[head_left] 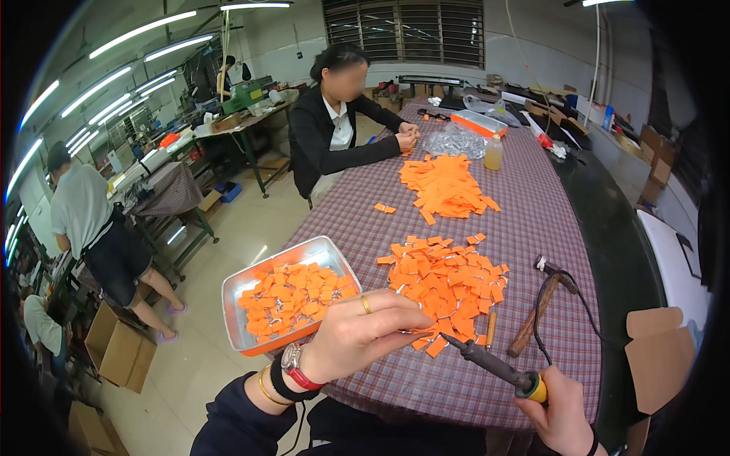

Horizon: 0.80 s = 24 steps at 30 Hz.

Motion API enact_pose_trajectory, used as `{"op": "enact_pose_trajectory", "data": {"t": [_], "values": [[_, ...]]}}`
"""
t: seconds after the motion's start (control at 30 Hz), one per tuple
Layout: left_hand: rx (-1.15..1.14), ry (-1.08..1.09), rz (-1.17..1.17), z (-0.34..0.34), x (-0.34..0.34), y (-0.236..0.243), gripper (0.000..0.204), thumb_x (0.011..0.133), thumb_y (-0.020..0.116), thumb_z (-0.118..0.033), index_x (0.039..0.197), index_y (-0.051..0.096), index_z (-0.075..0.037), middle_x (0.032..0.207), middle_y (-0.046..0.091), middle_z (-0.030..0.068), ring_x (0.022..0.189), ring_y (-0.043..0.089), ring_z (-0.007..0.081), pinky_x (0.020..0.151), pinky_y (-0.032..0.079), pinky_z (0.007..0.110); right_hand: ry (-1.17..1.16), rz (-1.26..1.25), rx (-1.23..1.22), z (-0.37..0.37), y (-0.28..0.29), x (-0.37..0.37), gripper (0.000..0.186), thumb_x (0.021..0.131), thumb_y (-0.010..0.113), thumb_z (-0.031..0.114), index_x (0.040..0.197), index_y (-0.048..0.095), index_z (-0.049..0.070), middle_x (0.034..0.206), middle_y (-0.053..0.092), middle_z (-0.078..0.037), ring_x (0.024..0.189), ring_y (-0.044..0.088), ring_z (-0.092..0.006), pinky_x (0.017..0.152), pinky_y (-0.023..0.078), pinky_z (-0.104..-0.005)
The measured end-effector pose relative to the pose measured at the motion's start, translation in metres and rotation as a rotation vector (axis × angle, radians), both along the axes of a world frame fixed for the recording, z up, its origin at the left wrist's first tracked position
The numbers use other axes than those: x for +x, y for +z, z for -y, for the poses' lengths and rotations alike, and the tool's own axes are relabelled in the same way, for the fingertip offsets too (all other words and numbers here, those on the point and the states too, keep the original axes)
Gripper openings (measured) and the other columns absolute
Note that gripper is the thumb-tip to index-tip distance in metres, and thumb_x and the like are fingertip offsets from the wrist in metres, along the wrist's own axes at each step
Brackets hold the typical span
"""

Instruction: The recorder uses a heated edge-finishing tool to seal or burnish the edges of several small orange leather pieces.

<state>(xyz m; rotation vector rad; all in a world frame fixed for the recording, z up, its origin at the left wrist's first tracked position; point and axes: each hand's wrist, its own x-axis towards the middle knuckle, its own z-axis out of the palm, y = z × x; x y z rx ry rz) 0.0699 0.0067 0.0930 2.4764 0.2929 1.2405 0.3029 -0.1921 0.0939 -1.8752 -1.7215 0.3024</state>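
Note:
In my right hand [564, 410] is a soldering iron [494, 363], gripped by its yellow-ended handle. Its dark tip points left, to the fingertips of my left hand [365, 330]. Those fingers pinch a small orange fabric tab [418, 331], mostly hidden behind them; iron and tab look close, but whether they touch I cannot tell. Just beyond lies a heap of folded orange tabs with metal bits [449, 277]. To the left, a metal tray with an orange outside [230, 300] holds many similar tabs. Farther up the table spreads a pile of flat orange strips [449, 186].
A wooden-handled tool [525, 334], a thin wooden stick [490, 330] and the iron's black cable [538, 323] lie to the right. A bottle of yellowish liquid [493, 155] stands beside a clear plastic bag [455, 142]. A co-worker [334, 129] sits at the table's far left.

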Motion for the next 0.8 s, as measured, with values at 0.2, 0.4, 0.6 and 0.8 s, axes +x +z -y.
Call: {"op": "enact_pose_trajectory", "data": {"t": [0.2,0.4,0.6,0.8], "values": [[0.08,-0.026,-0.027,-0.0008,0.0002,0.0029,0.027,0.064,0.073,-0.002,0.09,0.065,-0.005,0.086,0.064,0.0057,0.074,0.063,0.0198,0.062,0.051,0.027,-0.004,0.043,-0.02,-0.0016,-0.0006,-0.0002,0.021,0.075,0.066,0.01,0.081,0.048,0.002,0.065,0.051,-0.014,0.057,0.051,-0.0278,0.052,0.04,-0.034],[0.126,-0.027,-0.068,0.0009,-0.0016,0.0044,0.03,0.062,0.072,-0.002,0.091,0.064,-0.005,0.087,0.062,0.0063,0.075,0.062,0.0208,0.063,0.051,0.029,0.0,0.082,-0.045,-0.0012,0.0024,0.0013,0.025,0.075,0.069,0.013,0.083,0.047,0.003,0.067,0.05,-0.018,0.061,0.052,-0.0351,0.054,0.041,-0.0383],[0.199,-0.073,-0.109,0.0019,-0.0022,0.0094,0.032,0.061,0.072,-0.001,0.092,0.063,-0.004,0.085,0.061,0.0057,0.075,0.061,0.0196,0.064,0.051,0.029,-0.002,0.157,-0.055,0.0019,0.0028,0.0044,0.025,0.077,0.068,0.014,0.085,0.047,0.004,0.07,0.052,-0.02,0.066,0.054,-0.0396,0.056,0.041,-0.0416],[0.157,-0.041,-0.096,0.0056,-0.0003,0.0065,0.026,0.065,0.072,-0.002,0.09,0.064,-0.005,0.082,0.061,0.006,0.071,0.06,0.0204,0.062,0.051,0.028,0.003,0.167,-0.03,0.005,0.0059,0.008,0.023,0.078,0.068,0.011,0.085,0.047,0.004,0.069,0.053,-0.017,0.063,0.055,-0.0375,0.054,0.041,-0.0411]]}}
